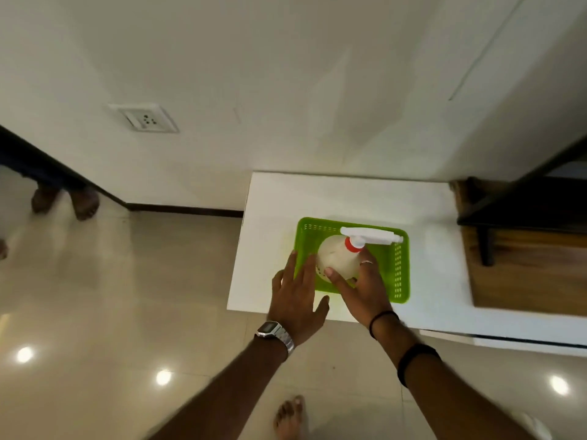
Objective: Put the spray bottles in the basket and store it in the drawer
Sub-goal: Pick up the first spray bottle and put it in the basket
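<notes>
A green perforated plastic basket (397,265) sits on a white cabinet top (317,195). Inside it stands a white spray bottle (336,255) with a red collar and a white trigger head pointing right. My right hand (362,290) wraps around the bottle's body, thumb on its near side. Over the basket's left near corner lies my left hand (295,293), flat with fingers spread and holding nothing. No drawer can be seen from this angle.
A wooden surface (524,274) with a black metal frame (508,211) stands at the right. Glossy tiled floor (127,296) lies to the left. Another person's bare feet (63,201) stand far left. A wall socket (144,117) is on the white wall.
</notes>
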`<state>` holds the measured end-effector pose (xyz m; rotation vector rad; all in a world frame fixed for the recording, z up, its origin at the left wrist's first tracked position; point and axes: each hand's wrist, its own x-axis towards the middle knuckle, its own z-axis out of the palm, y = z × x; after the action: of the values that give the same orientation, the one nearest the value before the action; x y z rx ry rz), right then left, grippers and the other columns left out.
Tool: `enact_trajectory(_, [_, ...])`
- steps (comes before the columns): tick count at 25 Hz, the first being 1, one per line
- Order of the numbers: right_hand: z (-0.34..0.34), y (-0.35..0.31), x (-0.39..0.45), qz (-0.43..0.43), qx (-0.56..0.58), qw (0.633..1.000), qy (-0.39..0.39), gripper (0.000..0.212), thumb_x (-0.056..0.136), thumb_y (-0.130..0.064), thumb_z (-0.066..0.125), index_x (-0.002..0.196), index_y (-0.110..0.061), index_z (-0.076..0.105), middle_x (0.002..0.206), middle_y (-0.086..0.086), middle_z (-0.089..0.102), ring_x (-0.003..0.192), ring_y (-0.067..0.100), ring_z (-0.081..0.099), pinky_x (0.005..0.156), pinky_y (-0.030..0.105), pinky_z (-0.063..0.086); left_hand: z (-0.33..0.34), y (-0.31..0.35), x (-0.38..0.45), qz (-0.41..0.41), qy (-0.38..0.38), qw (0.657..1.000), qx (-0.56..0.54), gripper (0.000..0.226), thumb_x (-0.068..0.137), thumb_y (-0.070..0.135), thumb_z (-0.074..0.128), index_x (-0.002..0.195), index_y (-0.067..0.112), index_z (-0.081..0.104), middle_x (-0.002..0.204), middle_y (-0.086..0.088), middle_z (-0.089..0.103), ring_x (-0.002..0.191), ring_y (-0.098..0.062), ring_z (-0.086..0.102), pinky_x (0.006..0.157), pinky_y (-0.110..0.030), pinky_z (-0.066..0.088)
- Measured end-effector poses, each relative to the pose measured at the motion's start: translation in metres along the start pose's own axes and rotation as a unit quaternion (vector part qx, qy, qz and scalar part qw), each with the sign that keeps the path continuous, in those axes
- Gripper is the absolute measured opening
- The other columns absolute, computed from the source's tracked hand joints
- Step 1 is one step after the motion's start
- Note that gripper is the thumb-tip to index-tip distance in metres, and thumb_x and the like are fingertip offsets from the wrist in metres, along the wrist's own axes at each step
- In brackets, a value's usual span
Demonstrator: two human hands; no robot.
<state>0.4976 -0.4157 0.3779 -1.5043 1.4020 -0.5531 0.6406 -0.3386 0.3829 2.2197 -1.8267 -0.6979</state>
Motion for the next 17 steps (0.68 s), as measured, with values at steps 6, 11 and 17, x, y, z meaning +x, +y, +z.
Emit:
enact_trajectory(6, [0.042, 0.022, 0.018, 0.024, -0.158, 0.986, -0.048, 0.081, 0.083, -0.054, 0.072, 0.147, -0.019, 0.038, 0.146, 0.002, 0.044, 0.12, 0.028, 0.058, 0.089, 0.036, 0.05, 0.023, -0.053, -0.015, -0.031, -0.033, 0.999, 0.012, 0.078, 0.094, 0.04, 0.051, 0.159, 0.01, 0.023, 0.167, -0.005, 0.029, 0.16, -0.03, 0.006, 0.122, -0.047, 0.027])
enact_trajectory(11, [0.056, 0.024, 0.015, 0.047, -0.238, 0.967, -0.084, 0.081, 0.087, -0.054, 0.068, 0.146, -0.01, 0.037, 0.145, 0.009, 0.047, 0.12, 0.036, 0.058, 0.089, 0.042, 0.052, 0.04, -0.062, -0.043, -0.042, -0.078, 0.996, -0.001, 0.075, 0.095, 0.041, 0.047, 0.16, 0.013, 0.021, 0.169, -0.002, 0.023, 0.16, -0.025, -0.005, 0.123, -0.044, 0.021])
enact_trajectory(17, [0.061, 0.025, 0.014, 0.063, -0.304, 0.946, -0.088, 0.078, 0.086, -0.065, 0.062, 0.137, -0.009, 0.049, 0.137, 0.011, 0.058, 0.118, 0.033, 0.06, 0.092, 0.039, 0.048, 0.048, -0.048, -0.048, -0.052, -0.079, 0.995, -0.044, 0.078, 0.094, 0.04, 0.047, 0.161, 0.013, 0.018, 0.171, -0.001, 0.018, 0.16, -0.021, -0.007, 0.12, -0.046, 0.025])
